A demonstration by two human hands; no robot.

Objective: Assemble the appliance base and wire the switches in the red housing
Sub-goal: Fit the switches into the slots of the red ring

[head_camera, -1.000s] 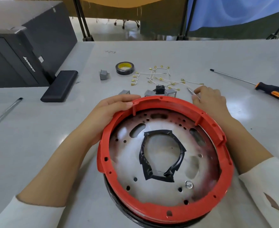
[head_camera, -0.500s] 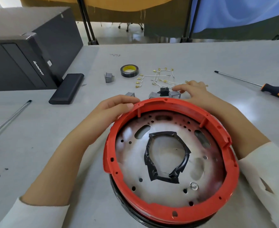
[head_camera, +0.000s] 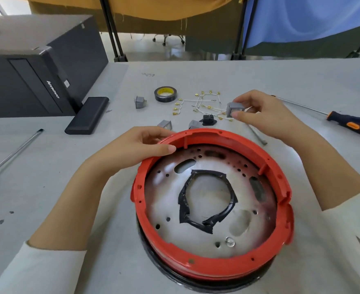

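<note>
The round red housing [head_camera: 284, 221] lies upside down in front of me, with a metal plate [head_camera: 166, 204] inside and a black taped ring [head_camera: 184, 205] at its middle. My left hand [head_camera: 138, 147] grips the housing's far left rim. My right hand [head_camera: 259, 115] pinches a grey switch [head_camera: 234, 109] and holds it just above the table, beyond the housing. Two more grey switches [head_camera: 164, 124] [head_camera: 195, 124] and a black socket part [head_camera: 209, 119] lie behind the rim. A further switch [head_camera: 140, 102] sits farther back, next to white wires with brass terminals [head_camera: 200, 101].
A roll of black tape [head_camera: 166, 94] lies behind the wires. An orange-and-black screwdriver [head_camera: 353, 125] is at the right, a thin metal tool [head_camera: 256, 133] under my right hand, another screwdriver shaft [head_camera: 15, 152] at the left. A black computer case [head_camera: 37, 66] and a flat black box [head_camera: 87, 115] stand at the back left.
My right hand has picked a grey switch up from beside the black socket part and lifted it to the right. My left hand stays on the rim.
</note>
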